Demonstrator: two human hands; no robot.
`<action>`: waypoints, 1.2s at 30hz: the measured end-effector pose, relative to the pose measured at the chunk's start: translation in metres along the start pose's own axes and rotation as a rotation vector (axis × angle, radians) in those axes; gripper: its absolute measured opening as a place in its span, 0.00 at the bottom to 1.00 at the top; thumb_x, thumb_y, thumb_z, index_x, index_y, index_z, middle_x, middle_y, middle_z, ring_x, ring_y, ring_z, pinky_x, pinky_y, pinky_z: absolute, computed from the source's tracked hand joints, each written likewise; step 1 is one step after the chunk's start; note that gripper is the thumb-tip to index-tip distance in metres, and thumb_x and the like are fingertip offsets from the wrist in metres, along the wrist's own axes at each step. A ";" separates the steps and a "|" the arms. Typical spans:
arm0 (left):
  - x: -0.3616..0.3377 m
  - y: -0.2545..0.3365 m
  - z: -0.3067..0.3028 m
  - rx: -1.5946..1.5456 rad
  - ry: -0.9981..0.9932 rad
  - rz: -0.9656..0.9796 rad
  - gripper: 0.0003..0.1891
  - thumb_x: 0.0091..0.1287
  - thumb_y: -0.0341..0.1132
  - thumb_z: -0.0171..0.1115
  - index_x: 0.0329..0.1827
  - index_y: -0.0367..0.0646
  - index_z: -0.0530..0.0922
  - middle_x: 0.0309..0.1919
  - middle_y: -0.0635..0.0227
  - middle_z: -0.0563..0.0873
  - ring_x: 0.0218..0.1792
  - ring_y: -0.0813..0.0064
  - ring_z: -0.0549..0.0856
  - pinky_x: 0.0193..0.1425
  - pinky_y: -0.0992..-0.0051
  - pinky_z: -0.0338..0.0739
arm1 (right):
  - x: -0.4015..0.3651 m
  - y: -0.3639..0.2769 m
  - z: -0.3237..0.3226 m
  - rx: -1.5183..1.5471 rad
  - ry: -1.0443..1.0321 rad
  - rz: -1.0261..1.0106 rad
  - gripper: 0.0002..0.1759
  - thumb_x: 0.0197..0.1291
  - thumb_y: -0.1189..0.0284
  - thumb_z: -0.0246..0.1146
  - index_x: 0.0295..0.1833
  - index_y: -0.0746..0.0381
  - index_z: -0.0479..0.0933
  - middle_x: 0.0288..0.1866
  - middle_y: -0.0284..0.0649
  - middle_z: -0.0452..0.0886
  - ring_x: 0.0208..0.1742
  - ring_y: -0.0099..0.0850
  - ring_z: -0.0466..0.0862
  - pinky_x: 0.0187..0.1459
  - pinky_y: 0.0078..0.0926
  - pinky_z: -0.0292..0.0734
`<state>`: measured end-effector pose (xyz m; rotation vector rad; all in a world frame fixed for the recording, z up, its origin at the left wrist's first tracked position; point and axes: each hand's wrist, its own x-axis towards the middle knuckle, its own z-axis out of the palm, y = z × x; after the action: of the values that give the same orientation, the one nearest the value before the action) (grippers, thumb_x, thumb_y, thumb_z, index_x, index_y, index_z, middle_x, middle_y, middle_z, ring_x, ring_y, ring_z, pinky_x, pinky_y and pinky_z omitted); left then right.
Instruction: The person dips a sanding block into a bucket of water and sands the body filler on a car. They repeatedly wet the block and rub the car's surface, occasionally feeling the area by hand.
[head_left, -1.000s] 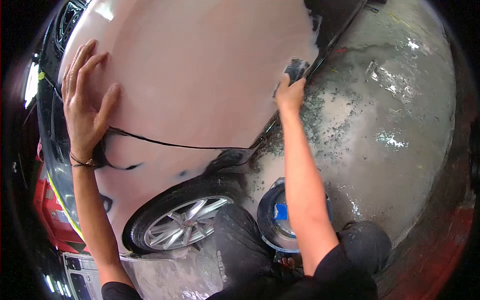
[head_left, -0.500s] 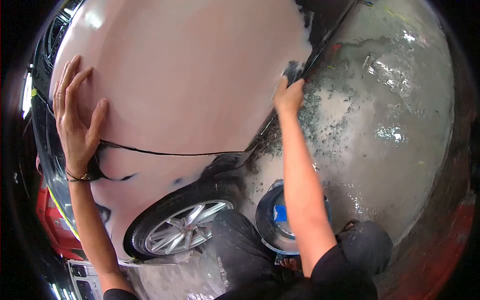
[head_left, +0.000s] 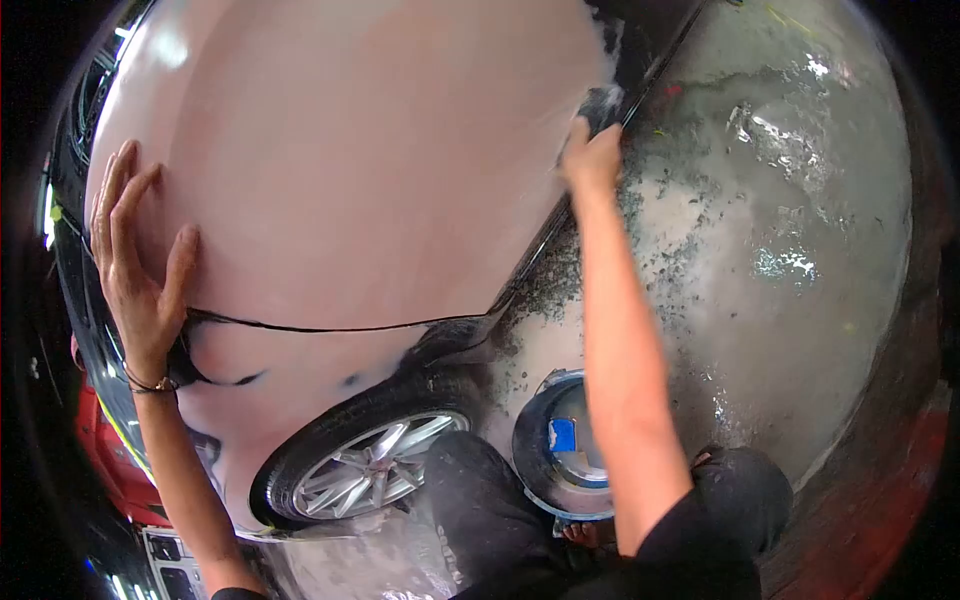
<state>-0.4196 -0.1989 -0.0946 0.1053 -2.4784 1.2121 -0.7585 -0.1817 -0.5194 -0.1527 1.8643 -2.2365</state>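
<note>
A car's body panel (head_left: 370, 170), covered in dull pinkish primer with dark patches at its edges, fills the upper left and middle. My left hand (head_left: 135, 260) lies on it near the upper edge, fingers stretched out, with nothing in them. Along the panel's lower edge, my right hand (head_left: 592, 160) is closed on a dark piece that looks like sandpaper (head_left: 602, 103), pressed to the surface. Motion blurs this hand a little, and its fingers partly hide the piece. Pale wet smears show around it.
Between my legs stands a round dark bucket (head_left: 540, 470) with a blue item (head_left: 562, 434) inside, partly behind my right forearm. A wheel with silver spokes (head_left: 375, 465) is by my left knee. The wet concrete floor (head_left: 740, 330) is speckled with dark residue.
My right hand has slid farther forward along the panel's lower edge with the dark sandpaper. My left hand stays on the panel while the view shifts slightly.
</note>
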 end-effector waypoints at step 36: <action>0.012 0.012 0.006 0.024 -0.103 -0.074 0.37 0.79 0.47 0.68 0.88 0.46 0.68 0.93 0.45 0.61 0.92 0.41 0.59 0.94 0.41 0.51 | 0.013 -0.009 -0.002 0.073 0.042 -0.132 0.33 0.79 0.57 0.69 0.73 0.74 0.73 0.61 0.70 0.88 0.66 0.65 0.88 0.73 0.74 0.66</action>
<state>-0.4357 -0.1946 -0.1027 0.2692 -2.5234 1.2350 -0.7720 -0.1814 -0.5122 -0.2241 1.8411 -2.4093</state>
